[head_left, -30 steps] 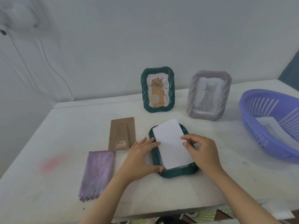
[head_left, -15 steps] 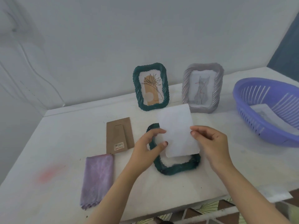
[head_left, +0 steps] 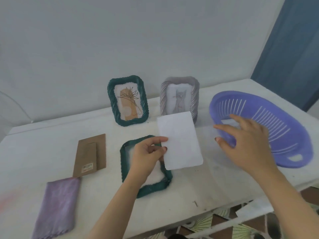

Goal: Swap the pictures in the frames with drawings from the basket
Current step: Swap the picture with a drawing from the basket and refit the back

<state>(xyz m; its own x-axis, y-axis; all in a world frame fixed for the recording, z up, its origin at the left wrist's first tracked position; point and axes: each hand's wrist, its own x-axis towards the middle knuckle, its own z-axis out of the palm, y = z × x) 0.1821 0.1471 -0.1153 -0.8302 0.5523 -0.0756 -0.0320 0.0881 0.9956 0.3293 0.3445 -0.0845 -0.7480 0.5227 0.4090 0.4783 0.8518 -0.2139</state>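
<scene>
A dark green frame [head_left: 126, 149] lies face down on the white table, its back panel off. My left hand [head_left: 146, 156] pinches a white picture sheet [head_left: 180, 142] by its left edge and holds it above the frame's right side. My right hand [head_left: 245, 140] hovers with fingers spread at the near rim of the purple basket [head_left: 276, 128], holding nothing. A white sheet shows faintly inside the basket behind the hand. Two frames stand at the back: a green one with a flower drawing [head_left: 127, 100] and a grey one with a cat drawing [head_left: 179, 97].
A brown cardboard frame back [head_left: 89, 155] lies left of the open frame. A purple cloth [head_left: 57, 207] rests at the near left. The table's front edge runs close below my arms, and a blue curtain [head_left: 293, 49] hangs at the far right.
The sheet came up off the lying frame and moved right. My right hand let go of it and went to the basket; my left hand alone holds it now.
</scene>
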